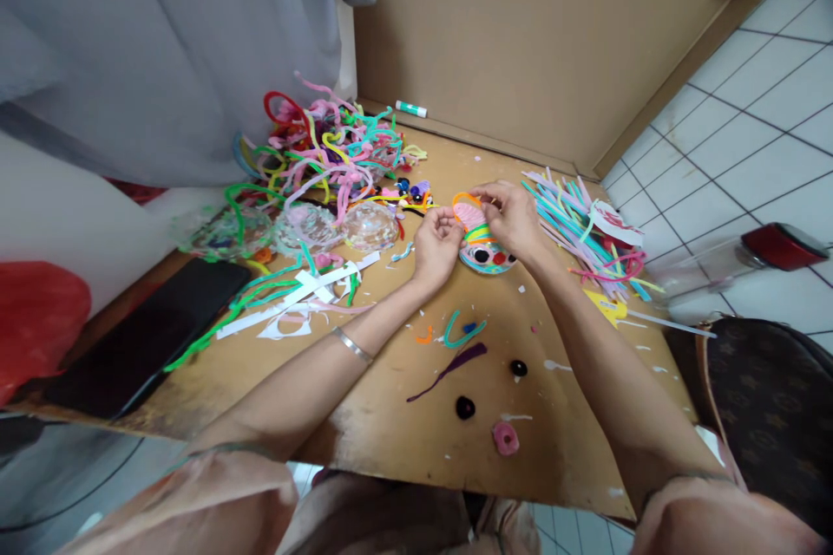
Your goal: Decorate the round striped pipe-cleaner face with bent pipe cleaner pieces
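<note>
A small round craft figure (488,265) with black eyes, a red nose and coiled coloured pipe cleaners lies on the table between my hands. An orange pipe cleaner (463,198) curves around a pink coiled part (469,217) at its top. My left hand (437,247) pinches at the left end of the orange loop. On the other side, my right hand (513,215) has its fingers closed at the loop's right part and covers some of the figure. Below lie a teal pipe cleaner piece (463,342), a purple strip (455,366) and a pink ring (505,439).
A tangled pipe cleaner heap (331,147) and clear plastic domes (370,227) stand at left, near paper strips (299,299) and a black phone (156,338). At right are straight pipe cleaners (566,212), a yellow glue gun (606,307), a bottle (781,247) and a brown bag (768,408).
</note>
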`<action>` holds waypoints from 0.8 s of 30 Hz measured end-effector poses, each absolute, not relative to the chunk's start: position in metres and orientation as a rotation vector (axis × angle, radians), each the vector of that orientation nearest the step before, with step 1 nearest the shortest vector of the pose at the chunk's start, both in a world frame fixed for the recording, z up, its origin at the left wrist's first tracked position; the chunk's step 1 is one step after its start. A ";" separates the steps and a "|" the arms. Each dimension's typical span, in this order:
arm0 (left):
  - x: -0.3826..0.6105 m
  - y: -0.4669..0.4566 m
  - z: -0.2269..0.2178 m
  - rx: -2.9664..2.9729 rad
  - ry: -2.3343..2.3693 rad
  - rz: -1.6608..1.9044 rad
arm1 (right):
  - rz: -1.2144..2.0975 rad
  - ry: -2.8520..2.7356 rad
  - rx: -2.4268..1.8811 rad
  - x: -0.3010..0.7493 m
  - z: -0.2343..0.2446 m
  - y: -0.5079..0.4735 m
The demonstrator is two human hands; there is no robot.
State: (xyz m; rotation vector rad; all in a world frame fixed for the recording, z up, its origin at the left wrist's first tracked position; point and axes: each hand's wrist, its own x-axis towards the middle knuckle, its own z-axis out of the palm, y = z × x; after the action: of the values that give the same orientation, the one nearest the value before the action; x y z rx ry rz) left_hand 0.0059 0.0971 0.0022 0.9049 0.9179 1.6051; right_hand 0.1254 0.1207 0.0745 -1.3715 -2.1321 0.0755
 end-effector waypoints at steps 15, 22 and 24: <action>0.005 0.091 0.002 0.899 0.899 1.592 | 0.082 -2.101 -1.320 0.127 0.066 0.122; 0.004 0.093 0.000 0.907 0.889 1.585 | 0.075 -2.113 -1.285 0.124 0.067 0.121; 0.004 0.094 0.000 0.908 0.889 1.586 | 0.079 -2.103 -1.292 0.124 0.067 0.121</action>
State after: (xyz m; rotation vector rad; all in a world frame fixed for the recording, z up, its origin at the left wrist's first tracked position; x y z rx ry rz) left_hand 0.0039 0.0939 -0.0004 0.9083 0.8894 1.5860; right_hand 0.1240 0.1213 0.0667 -1.2924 -2.1027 0.0788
